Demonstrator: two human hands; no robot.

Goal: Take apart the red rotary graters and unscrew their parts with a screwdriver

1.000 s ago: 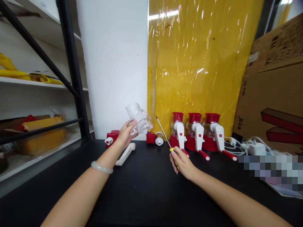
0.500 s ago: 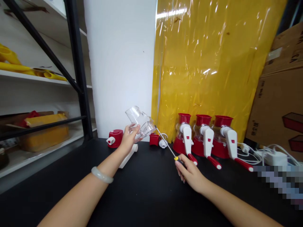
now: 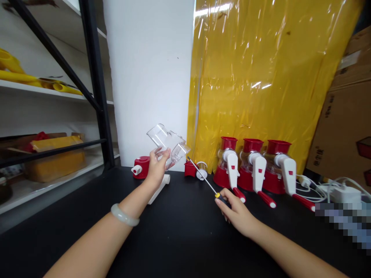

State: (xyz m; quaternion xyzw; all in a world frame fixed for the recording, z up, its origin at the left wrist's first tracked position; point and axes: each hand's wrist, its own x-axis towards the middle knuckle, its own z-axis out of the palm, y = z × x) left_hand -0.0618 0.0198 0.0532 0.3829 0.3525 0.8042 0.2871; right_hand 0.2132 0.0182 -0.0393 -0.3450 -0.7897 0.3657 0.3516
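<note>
My left hand [image 3: 159, 164] is closed around a clear plastic grater housing [image 3: 171, 141], holding it tilted above the table. In my right hand [image 3: 233, 210] is a screwdriver [image 3: 205, 180] with a black and yellow handle. Its long shaft points up and left, and the tip is close to the housing's right end; whether they touch I cannot tell. Behind my left hand stands a red base [image 3: 141, 166] with a white knob. A white crank handle [image 3: 159, 189] lies partly hidden under that hand. Beyond the screwdriver tip are a red hopper [image 3: 190, 169] and a drum grater [image 3: 201, 170].
Several assembled rotary graters [image 3: 228, 162] stand in a row at the right, crank handles toward me. White cables and an adapter [image 3: 346, 193] lie beyond them, beside cardboard boxes [image 3: 342, 119]. A black-framed shelf [image 3: 95, 85] borders the left. A yellow plastic curtain [image 3: 255, 77] hangs behind.
The clear housing has shifted slightly left and up in my left hand and looks turned a little. My right hand still holds the screwdriver in nearly the same pose. The view has moved slightly.
</note>
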